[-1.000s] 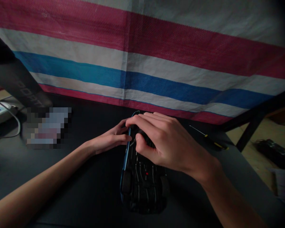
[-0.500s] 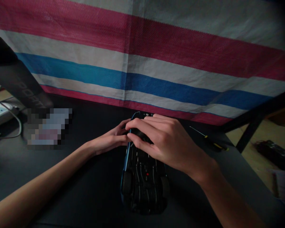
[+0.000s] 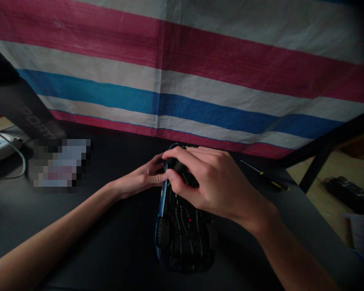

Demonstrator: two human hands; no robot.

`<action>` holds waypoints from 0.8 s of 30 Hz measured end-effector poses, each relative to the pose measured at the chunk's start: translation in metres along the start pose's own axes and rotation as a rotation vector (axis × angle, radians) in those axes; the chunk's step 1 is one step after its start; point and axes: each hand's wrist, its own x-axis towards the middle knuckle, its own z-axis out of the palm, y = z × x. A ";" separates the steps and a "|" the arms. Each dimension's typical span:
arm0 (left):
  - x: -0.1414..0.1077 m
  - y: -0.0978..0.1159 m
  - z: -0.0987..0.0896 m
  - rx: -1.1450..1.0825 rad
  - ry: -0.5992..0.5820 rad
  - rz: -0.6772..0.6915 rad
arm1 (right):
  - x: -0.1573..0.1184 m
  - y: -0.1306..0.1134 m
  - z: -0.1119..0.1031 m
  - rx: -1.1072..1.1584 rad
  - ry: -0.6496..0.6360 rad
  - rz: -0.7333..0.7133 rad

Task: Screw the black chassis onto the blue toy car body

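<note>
And here's the car (image 3: 186,238), upside down on the surface (image 3: 118,238)! Left hand (image 3: 139,179) touches its side, right hand (image 3: 210,178) curls over the far end, grip partly hidden, contents unclear; best brace the body firmly, fingertips light.

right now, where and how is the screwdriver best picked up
Best by its thick handle, I'd say, with the right hand coming from above and the near right. The screwdriver lies flat, handle toward that side, while its thin shaft points away toward the striped sheet.
</note>
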 end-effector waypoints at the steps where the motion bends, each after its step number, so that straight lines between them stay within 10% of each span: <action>1: 0.000 -0.001 0.000 0.002 -0.001 0.005 | 0.000 0.000 -0.001 0.020 -0.006 -0.009; 24: 0.000 0.000 0.003 -0.087 0.020 -0.015 | -0.005 0.002 -0.003 -0.088 -0.023 0.101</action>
